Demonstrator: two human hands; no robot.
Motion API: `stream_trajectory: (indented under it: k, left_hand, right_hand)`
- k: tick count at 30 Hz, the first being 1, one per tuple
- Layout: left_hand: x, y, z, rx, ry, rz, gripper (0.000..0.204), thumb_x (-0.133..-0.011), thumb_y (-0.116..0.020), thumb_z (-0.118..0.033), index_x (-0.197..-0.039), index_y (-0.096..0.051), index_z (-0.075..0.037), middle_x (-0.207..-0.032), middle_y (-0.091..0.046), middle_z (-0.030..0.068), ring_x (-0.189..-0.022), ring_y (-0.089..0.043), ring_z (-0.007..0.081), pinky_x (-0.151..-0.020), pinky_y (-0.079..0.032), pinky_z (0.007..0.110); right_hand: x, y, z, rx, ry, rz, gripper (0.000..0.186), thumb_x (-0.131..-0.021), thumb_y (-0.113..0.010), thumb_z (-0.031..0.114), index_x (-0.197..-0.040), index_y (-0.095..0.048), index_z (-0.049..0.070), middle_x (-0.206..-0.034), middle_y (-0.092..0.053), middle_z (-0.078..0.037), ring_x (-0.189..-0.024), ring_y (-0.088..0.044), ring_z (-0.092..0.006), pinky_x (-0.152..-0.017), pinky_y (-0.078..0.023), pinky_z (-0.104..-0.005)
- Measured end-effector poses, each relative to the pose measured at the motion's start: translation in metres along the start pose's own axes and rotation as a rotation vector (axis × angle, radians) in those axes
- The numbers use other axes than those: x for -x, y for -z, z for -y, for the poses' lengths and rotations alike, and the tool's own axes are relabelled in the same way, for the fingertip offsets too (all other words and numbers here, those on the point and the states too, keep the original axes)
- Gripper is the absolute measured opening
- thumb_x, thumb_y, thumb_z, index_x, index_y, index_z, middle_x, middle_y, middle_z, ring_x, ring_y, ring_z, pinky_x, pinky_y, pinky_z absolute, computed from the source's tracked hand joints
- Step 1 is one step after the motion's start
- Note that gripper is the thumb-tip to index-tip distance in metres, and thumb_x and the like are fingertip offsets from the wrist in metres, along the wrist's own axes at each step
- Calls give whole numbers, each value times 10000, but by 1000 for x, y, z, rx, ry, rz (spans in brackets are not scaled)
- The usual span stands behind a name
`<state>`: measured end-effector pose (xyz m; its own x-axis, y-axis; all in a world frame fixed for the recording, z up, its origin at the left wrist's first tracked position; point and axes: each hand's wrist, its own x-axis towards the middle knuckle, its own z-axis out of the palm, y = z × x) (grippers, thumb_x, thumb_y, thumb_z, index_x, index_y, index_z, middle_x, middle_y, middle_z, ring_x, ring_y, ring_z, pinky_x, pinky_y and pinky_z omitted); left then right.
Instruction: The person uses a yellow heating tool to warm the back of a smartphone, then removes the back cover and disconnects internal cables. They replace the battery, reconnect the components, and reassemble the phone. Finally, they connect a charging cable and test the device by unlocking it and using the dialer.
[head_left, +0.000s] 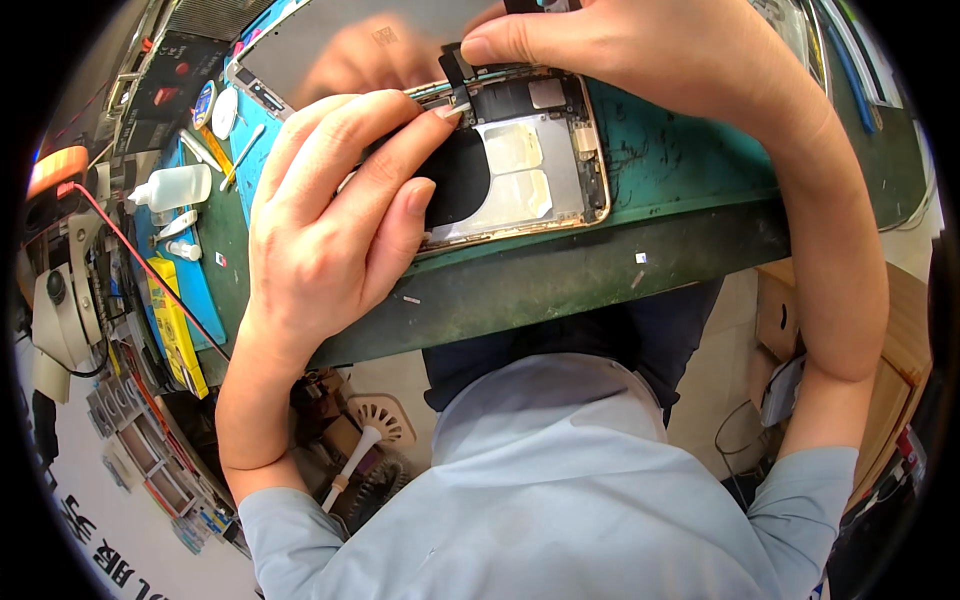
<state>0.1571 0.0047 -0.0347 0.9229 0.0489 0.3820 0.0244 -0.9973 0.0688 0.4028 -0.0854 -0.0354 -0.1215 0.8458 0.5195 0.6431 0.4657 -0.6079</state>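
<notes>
An opened smartphone [465, 215] lies on the green mat, with its inside facing up. It shows a black round-edged area, a silver plate with pale adhesive patches and small parts along the rim. The fingertips of my left hand [335, 215] rest on the phone's far edge, at a black flex cable [457, 70]; its thumb is apart from them. Beyond that edge, my right hand [620, 50] pinches a dark part joined to the cable. Its index finger is mostly hidden. A shiny panel [310, 55] lies behind my left hand and reflects it.
On the left are a white dropper bottle [175, 188], a yellow packet [178, 325], a swab [243, 157], a red cable [150, 265] and microscope-like equipment [65, 310]. Tiny scraps [642, 258] dot the mat [560, 270]. Its front edge is close to my lap.
</notes>
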Motion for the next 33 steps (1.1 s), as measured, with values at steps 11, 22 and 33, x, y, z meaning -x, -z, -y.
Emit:
stream_trajectory:
  k: [11,22,33]
  left_hand:
    - [10,-6,3,194,61,-196,521,-787,-689,89,-1303,-620,69,-1130,-743,179,-976,-711,330,-895,-557,390]
    - [4,-4,1,200,2,-125,545,-863,-653,50,-1396,-540,83,-1116,-758,178,-966,-719,321,-857,-573,396]
    - [6,-4,-1,172,8,-89,453,-923,-622,-7,-1367,-571,69,-1112,-752,175,-993,-712,335,-871,-583,424]
  right_hand:
    - [-6,2,11,98,45,19,511,-795,-748,37,-1284,-602,17,-912,-693,-188,-833,-695,-343,-749,-561,-393]
    - [-3,-13,-13,140,249,-73,493,-807,-740,36,-1275,-590,60,-1029,-689,-165,-960,-690,-366,-807,-567,-421]
    - [-3,-8,-6,177,242,-24,513,-797,-748,44,-1283,-585,46,-977,-690,-151,-893,-701,-339,-777,-578,-407]
